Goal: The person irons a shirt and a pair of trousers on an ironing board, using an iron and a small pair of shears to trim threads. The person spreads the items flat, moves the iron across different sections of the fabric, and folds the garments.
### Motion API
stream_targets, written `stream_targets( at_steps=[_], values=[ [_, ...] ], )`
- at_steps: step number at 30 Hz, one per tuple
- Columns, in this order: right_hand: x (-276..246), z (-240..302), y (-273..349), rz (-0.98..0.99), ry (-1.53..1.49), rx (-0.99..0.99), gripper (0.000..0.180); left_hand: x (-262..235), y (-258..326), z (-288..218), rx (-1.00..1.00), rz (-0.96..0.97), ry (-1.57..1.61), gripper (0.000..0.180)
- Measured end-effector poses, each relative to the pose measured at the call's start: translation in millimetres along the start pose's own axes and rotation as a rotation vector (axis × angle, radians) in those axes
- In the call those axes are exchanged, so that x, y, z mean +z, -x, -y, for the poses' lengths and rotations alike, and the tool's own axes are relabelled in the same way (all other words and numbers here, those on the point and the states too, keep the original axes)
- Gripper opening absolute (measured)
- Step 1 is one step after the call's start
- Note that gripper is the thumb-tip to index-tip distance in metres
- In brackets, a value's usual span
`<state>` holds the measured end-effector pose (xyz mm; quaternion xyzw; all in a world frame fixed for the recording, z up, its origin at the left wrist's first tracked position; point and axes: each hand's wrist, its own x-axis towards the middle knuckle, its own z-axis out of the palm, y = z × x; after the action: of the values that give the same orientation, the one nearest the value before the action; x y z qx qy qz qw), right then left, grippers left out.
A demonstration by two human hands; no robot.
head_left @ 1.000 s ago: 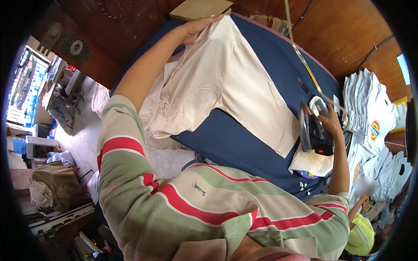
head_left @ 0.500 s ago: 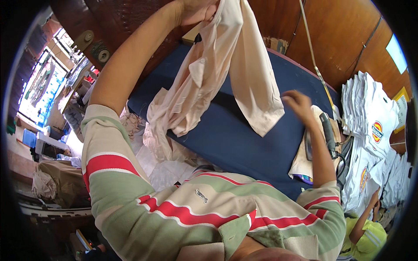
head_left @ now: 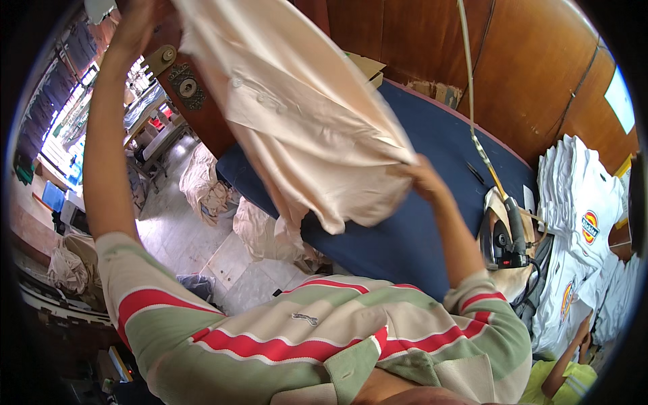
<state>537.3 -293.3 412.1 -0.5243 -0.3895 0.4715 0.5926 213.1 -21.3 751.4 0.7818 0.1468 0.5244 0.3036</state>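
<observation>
Since half a second ago, left hand (head_left: 138, 27) is raising the beige shirt (head_left: 304, 115) higher while gripping its top; right hand (head_left: 422, 177) is pinching its side edge. Shirt is hanging clear above the blue ironing board (head_left: 432, 135); iron (head_left: 503, 236) is resting beside it.

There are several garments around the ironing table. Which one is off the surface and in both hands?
The beige shirt: the left hand lifts it high and the right hand grips its side, above the blue ironing table. The white shirts lie stacked at right.
</observation>
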Motion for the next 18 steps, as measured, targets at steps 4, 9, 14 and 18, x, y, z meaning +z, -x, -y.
stream_targets(
  at_steps=[4, 9, 14, 18],
  values=[
    [-48.0, 78.2, 56.4, -0.288, 0.13, -0.342, 0.038, -10.0, 6.0, 52.5, 0.041, -0.183, -0.181, 0.057],
    [-87.5, 107.1, 10.5, -0.72, 1.011, -0.301, 0.033, 30.1, -119.6, 228.8, 0.82, 0.036, -0.785, 0.05],
    [84.1, 114.8, -18.7, -0.468, 0.704, -0.818, 0.042, 127.4, -61.0, 361.0, -0.209, 0.621, -0.88, 0.054],
    [209.7, 112.7, 30.8, 0.216, 0.08, -0.527, 0.036, 256.6, 126.8, 338.0, -0.293, 0.779, -0.589, 0.041]
  ],
)
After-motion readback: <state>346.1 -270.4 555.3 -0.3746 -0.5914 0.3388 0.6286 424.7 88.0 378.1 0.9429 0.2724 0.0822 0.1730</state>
